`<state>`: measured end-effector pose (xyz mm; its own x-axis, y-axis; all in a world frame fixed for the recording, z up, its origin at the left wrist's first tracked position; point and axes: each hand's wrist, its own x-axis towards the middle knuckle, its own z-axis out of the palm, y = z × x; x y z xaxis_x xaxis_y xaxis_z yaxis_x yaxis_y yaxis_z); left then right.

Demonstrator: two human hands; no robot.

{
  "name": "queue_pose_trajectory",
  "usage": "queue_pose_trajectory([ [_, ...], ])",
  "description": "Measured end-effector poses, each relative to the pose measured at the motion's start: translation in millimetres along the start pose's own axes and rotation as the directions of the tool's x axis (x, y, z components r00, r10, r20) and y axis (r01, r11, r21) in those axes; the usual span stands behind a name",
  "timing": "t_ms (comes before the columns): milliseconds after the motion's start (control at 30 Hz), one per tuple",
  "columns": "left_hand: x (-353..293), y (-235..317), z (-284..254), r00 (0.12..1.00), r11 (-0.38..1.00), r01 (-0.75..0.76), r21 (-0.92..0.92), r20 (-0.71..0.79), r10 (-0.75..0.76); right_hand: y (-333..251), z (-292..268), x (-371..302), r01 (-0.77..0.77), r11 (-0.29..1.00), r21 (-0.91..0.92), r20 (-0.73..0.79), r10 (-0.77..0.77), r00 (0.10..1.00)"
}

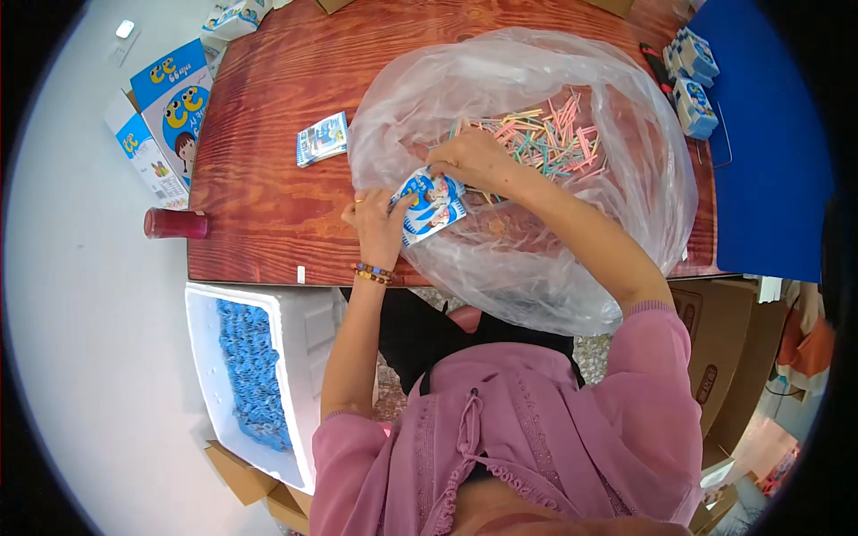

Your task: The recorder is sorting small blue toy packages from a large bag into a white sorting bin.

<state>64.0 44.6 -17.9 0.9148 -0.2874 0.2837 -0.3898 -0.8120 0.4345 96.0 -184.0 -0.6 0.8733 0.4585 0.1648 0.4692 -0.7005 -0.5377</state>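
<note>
- Fingers of the left hand (375, 223) pinch the small blue-and-white printed paper packet (431, 207) at its 9 o'clock edge — clamped on it.
- Right hand (474, 159) closes on the packet's 12 o'clock corner, inside the mouth of the large clear plastic bag (572, 268).
- Packet sits at the bag's 9 o'clock rim, over the reddish wooden table (268, 152).
- Thin pastel-coloured sticks (545, 134) lie heaped in the bag at 1 o'clock from the packet.
- Risk, as I judge it: the packet could tear or slip — two opposed pinches pulling on thin paper.
</note>
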Motion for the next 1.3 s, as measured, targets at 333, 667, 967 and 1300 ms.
queue_pose_trajectory([
  [333,-9.3,6.8,-27.3,0.949,0.511,0.221,-0.83,0.063,-0.309,-44.7,-25.0,6.5,-0.122,0.75,0.65,0.077,0.095,0.993],
  [667,-31.3,63.7,-20.0,0.861,-0.156,0.188,-0.97,0.239,-0.449,-67.8,-28.1,-50.9,-0.235,0.43,0.872,0.079,0.35,0.934],
  [967,-47.5,79.2,-14.1,0.804,-0.157,0.171,-0.973,0.23,-0.548,-54.7,3.8,-69.0,-0.159,0.616,0.771,-0.046,0.302,0.952],
  [1300,-55.1,65.1,-16.9,0.769,-0.451,0.206,-0.869,0.428,-0.475,-70.1,-28.8,-68.3,0.227,0.799,0.557,-0.227,-0.117,0.967],
])
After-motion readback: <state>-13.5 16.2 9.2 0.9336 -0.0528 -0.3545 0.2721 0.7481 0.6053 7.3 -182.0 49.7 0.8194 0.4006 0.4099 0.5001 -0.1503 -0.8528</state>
